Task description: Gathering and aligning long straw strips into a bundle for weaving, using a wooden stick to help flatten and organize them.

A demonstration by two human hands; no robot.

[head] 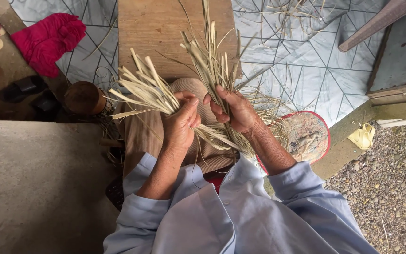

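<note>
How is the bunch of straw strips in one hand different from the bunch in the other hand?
The left hand holds its bunch fanned out sideways, pointing left. The right hand holds its bunch standing upward, reaching further away. The left bunch looks shorter with blunt, cut ends; the right bunch looks longer with thin, wispy tips. Both are pale, dry, flat strips, and each is closed in a fist.

Not seeing any packages, labels, signs or screens in this one, nothing boxed, wrapped, printed or lit up is showing anywhere in the view.
</note>
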